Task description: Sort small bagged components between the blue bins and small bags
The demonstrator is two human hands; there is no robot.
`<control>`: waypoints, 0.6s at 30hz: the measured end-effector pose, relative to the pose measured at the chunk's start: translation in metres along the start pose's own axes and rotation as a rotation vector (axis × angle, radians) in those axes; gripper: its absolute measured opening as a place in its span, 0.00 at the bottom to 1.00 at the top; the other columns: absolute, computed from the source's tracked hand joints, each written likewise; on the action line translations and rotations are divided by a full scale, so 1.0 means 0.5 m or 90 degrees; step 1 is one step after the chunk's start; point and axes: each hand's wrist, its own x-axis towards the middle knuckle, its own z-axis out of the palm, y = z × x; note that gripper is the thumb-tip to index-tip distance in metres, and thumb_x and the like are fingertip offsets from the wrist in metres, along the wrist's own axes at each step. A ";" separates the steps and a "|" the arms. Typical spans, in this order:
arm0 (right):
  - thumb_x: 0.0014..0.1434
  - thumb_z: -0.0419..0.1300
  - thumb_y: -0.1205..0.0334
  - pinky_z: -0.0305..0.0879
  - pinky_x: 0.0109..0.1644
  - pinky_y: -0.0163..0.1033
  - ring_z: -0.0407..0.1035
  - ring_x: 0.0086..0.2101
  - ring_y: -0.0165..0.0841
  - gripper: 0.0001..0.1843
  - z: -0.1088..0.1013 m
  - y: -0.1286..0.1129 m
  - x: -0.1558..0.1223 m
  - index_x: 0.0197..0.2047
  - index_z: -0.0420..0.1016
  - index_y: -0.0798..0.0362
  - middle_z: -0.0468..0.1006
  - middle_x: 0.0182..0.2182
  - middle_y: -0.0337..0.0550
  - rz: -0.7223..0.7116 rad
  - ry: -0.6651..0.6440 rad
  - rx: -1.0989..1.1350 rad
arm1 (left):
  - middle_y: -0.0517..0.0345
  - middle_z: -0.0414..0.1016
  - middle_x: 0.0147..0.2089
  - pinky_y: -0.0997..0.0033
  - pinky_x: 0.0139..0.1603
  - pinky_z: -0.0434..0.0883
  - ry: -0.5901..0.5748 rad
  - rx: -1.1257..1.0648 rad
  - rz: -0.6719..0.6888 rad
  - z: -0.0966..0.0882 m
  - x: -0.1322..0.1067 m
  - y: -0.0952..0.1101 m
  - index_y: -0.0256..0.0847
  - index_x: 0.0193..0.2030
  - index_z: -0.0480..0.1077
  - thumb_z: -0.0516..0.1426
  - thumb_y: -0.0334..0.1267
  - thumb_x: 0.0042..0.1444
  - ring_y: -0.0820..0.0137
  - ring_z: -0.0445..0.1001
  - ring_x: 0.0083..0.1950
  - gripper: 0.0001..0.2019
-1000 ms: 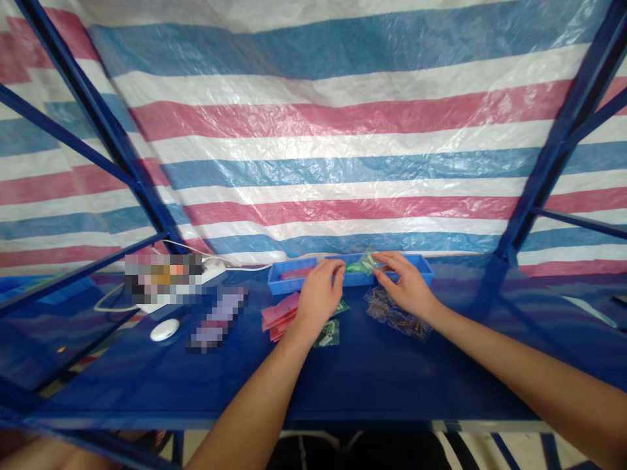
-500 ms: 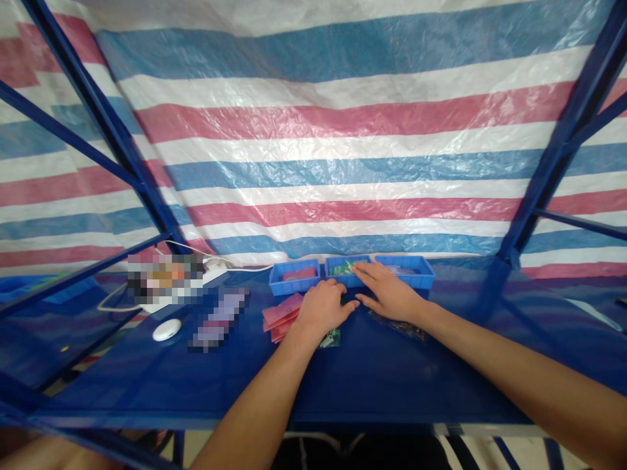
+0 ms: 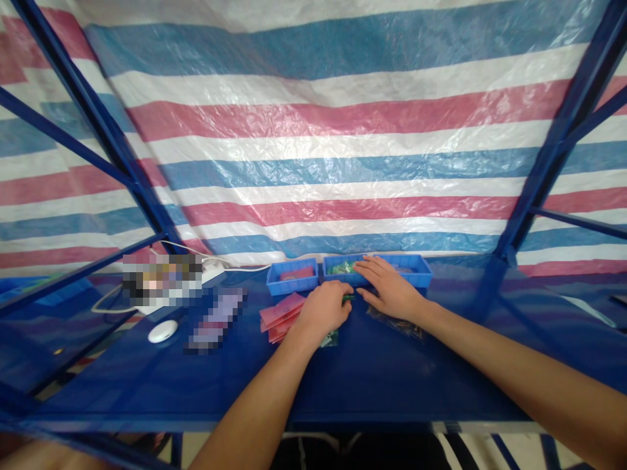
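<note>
My left hand is closed, with a bit of a small green packet showing between its thumb and fingers. My right hand has its fingers apart and holds nothing that I can see; its fingertips are by the front right corner of the middle blue bin, which contains green packets. Beside my left forearm are fanned pink packets, and more green packets are partly hidden under that hand. Clear packets with brownish contents lie beneath my right hand.
A left blue bin has pink packets inside; a right blue bin is partly covered by my right hand. Farther left on the blue table are a white rounded object, a blurred-out item and a white power strip.
My left thumb and fingers have closed together, and green now shows between them. The right hand stays about where it was, fingers still spread. The view has shifted slightly.
</note>
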 end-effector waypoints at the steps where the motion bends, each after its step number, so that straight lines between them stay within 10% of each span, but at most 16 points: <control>1: 0.69 0.58 0.56 0.52 0.74 0.67 0.56 0.70 0.52 0.32 -0.004 -0.002 -0.001 0.73 0.61 0.48 0.70 0.67 0.51 0.004 0.008 0.007 | 0.50 0.82 0.47 0.60 0.57 0.74 0.006 -0.005 0.004 0.000 0.001 0.001 0.46 0.49 0.81 0.60 0.34 0.58 0.58 0.81 0.49 0.13; 12: 0.69 0.58 0.55 0.65 0.67 0.63 0.72 0.58 0.50 0.21 -0.052 -0.042 -0.009 0.63 0.74 0.43 0.81 0.55 0.48 0.013 0.071 0.164 | 0.54 0.84 0.44 0.64 0.47 0.77 0.113 -0.207 -0.004 -0.009 0.012 0.014 0.44 0.54 0.78 0.59 0.35 0.63 0.64 0.81 0.39 0.14; 18: 0.66 0.63 0.51 0.77 0.51 0.52 0.80 0.42 0.43 0.19 -0.046 -0.048 -0.012 0.58 0.77 0.45 0.85 0.44 0.46 0.172 0.080 0.362 | 0.57 0.81 0.38 0.72 0.40 0.76 0.178 -0.441 -0.031 -0.002 0.018 0.025 0.42 0.50 0.72 0.63 0.38 0.61 0.68 0.81 0.38 0.12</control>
